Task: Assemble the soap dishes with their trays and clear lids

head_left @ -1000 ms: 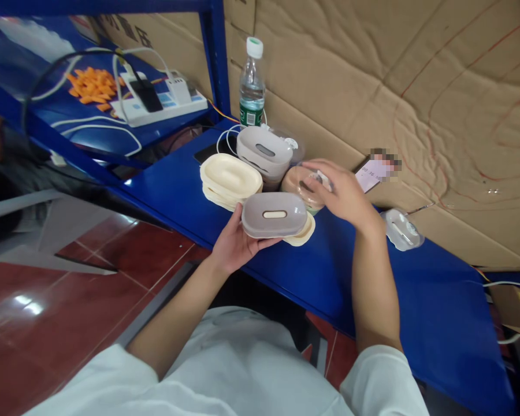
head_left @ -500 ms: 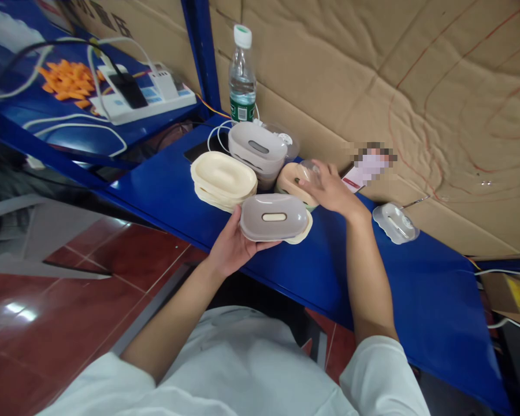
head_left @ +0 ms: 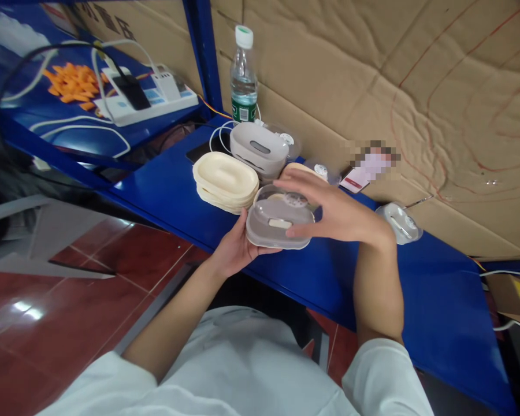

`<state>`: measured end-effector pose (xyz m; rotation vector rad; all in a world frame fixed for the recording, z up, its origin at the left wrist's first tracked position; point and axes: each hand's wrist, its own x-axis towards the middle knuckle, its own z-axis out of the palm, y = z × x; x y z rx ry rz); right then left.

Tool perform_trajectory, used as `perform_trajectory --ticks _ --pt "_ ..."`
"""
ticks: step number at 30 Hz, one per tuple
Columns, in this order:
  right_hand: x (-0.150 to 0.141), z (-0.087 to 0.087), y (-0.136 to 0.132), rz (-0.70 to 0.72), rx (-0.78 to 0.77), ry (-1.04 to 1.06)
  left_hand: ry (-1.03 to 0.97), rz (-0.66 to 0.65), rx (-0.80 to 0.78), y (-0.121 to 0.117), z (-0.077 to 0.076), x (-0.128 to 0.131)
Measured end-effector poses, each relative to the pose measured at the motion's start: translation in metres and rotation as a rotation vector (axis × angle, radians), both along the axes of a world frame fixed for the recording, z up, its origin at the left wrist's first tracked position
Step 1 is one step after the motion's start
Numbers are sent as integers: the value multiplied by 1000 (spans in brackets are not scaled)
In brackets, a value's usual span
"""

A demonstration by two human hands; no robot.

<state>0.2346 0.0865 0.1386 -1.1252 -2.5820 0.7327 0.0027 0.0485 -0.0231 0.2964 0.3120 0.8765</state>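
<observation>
My left hand (head_left: pixel 236 245) cups a grey oval box (head_left: pixel 268 231) from below, just over the front edge of the blue shelf (head_left: pixel 416 289). My right hand (head_left: pixel 331 211) reaches across from the right and holds a clear oval lid (head_left: pixel 281 205) down on top of that box, thumb at the near side and fingers over the far side. Behind them lie a stack of cream oval trays (head_left: pixel 225 179), a stack of grey boxes (head_left: pixel 259 150) and another cream tray (head_left: pixel 299 170).
A water bottle (head_left: pixel 243 78) stands at the back against the cardboard wall (head_left: pixel 416 86). Another clear lid (head_left: pixel 398 222) lies on the shelf to the right. A power strip with cables (head_left: pixel 145 101) and orange pieces (head_left: pixel 71 84) sit on the left shelf.
My right hand has come back from the cream tray behind, bringing a clear lid onto the grey box. The left hand has kept the box almost still.
</observation>
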Motion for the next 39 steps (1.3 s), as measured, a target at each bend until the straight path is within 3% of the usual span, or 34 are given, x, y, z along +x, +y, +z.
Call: perform_trajectory --ticks 6,12,20,24,27,33,37,39 --pt "-14 -18 -1 38 -69 -70 -5 15 -39 -2 0 0" --pt "-18 -26 -7 40 -59 -133 -8 39 -32 -1 2 1" --pt "-28 -25 -24 -1 31 -122 -85 11 -86 0 2 -5" --pt "-32 -44 -36 -32 142 -85 -18 114 -93 1 4 -2" --pt "-27 -67 -59 -63 301 -41 74 189 17 -4 2 3" --pt "10 -97 -129 -140 494 -53 359 -110 382 -15 0 0" --pt "40 -108 -169 -245 442 -80 577 -331 677 -20 7 0" --pt "59 -116 -184 -356 423 -88 623 -362 754 -22 9 2"
